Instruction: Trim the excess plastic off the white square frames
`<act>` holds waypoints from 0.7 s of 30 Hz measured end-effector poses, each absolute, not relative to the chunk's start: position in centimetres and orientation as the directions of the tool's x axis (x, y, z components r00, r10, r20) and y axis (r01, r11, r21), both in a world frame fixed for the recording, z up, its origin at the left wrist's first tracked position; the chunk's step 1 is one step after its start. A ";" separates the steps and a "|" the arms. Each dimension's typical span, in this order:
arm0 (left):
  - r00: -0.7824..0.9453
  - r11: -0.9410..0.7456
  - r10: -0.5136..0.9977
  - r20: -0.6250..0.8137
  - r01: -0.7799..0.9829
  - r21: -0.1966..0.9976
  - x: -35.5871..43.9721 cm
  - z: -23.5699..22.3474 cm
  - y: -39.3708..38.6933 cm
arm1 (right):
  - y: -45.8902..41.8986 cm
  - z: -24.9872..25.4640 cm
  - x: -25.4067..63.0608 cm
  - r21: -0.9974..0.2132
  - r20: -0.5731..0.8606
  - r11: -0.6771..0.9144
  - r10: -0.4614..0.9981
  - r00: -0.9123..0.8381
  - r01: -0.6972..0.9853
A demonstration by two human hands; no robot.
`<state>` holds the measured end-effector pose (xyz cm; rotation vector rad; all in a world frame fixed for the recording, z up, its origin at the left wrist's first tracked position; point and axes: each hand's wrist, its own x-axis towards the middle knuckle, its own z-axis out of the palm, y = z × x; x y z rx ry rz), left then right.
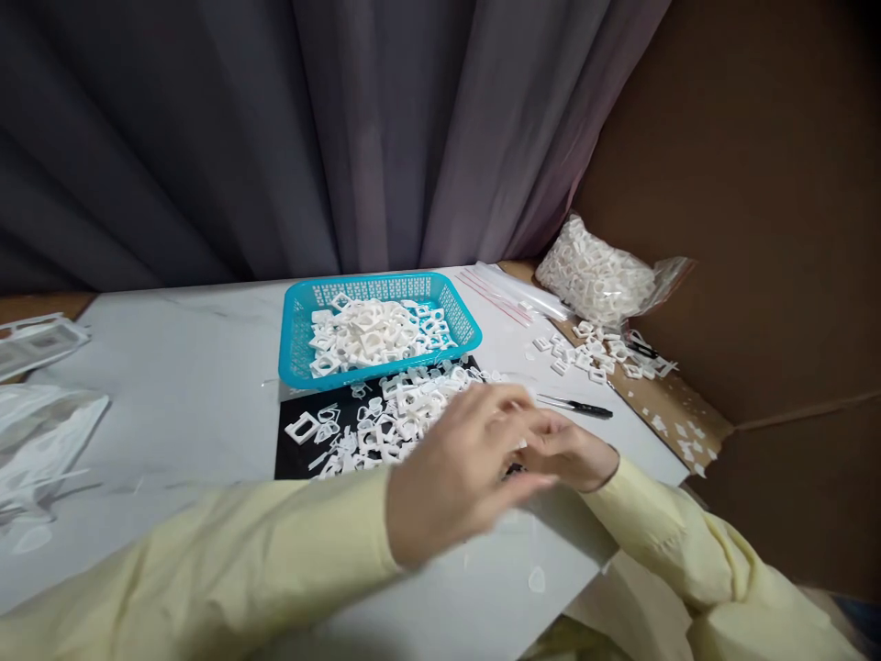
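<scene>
My left hand (454, 468) reaches across the white table over the right edge of a black mat (295, 454) strewn with small white plastic pieces (392, 413). It is smeared by motion, fingers curled. My right hand (571, 454) meets it fingertip to fingertip, pinched together; whatever they hold is hidden. Both sleeves are pale yellow. Behind the mat stands a turquoise basket (295, 330) heaped with white square plastic frames (368, 335).
A clear bag full of white pieces (596, 275) lies at the back right, loose pieces (592, 353) before it on cardboard. A black pen-like tool (578, 407) lies right of the mat. Clear zip bags (502, 289) sit behind. Plastic wrapping (41, 441) lies far left.
</scene>
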<state>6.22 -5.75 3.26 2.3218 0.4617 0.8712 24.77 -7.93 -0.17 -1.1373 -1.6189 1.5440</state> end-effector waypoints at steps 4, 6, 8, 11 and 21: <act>0.731 -0.644 0.584 0.353 0.152 0.749 3.1 2.4 -2.6 | -7.8 -0.2 23.3 -0.994 -0.108 -0.111 0.862 -0.495 0.024; 0.724 -0.636 0.579 0.375 0.112 0.763 2.6 1.7 -2.8 | -7.5 0.2 22.4 -0.992 -0.107 -0.123 0.858 -0.503 0.001; 0.687 -0.669 0.572 0.448 0.075 0.739 2.4 1.4 -3.1 | -7.2 0.9 21.7 -0.995 -0.093 -0.104 0.869 -0.485 0.004; 0.643 -0.732 0.564 0.518 0.101 0.673 2.2 1.5 -3.1 | -7.4 1.9 21.2 -0.999 -0.031 -0.013 0.927 -0.375 0.053; 0.592 -0.939 0.301 0.748 0.321 0.124 1.9 1.0 -2.4 | -8.5 3.5 19.8 -0.784 0.404 0.432 0.900 -0.163 0.446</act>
